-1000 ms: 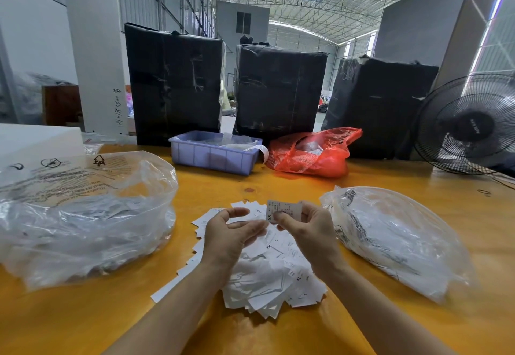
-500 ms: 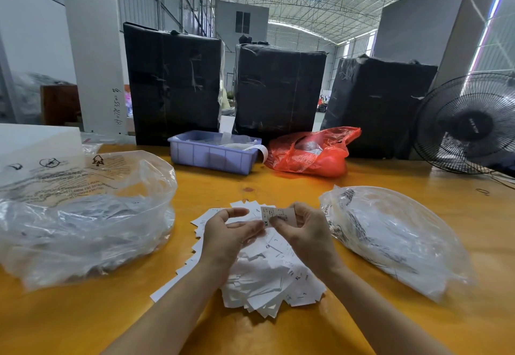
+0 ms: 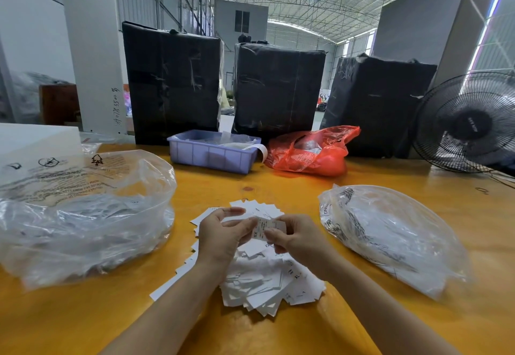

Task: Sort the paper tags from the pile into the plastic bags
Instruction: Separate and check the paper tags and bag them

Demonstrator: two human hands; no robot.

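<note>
Both hands are up over the pile of paper tags (image 3: 259, 279) in the middle of the yellow counter (image 3: 278, 187), and between them is a single tag (image 3: 266, 228). The right hand (image 3: 295, 239) pinches it between thumb and fingertips, printed face up toward the person. The left hand (image 3: 223, 233) sits just beside it with its fingers curved toward the tag's left end; whether it actually grips that end or only steadies it I cannot tell from here.

The print near the lower left of the tag looks like a size mark — that, I'd judge, is what is being read before the tag goes into a bag. One clear plastic bag (image 3: 83, 215) lies to the left of the pile, puffed and open toward it, and a second clear bag (image 3: 395, 234) lies to the right, flatter.

To do this step well, I'd hold the tag flat and still until the mark is read, make sure it is one tag and not two stuck together, then carry it right into the mouth of the matching bag — dropped at the edge, light paper slides back out. The fan (image 3: 471, 123) at the right is another reason to keep a firm pinch on it.
</note>
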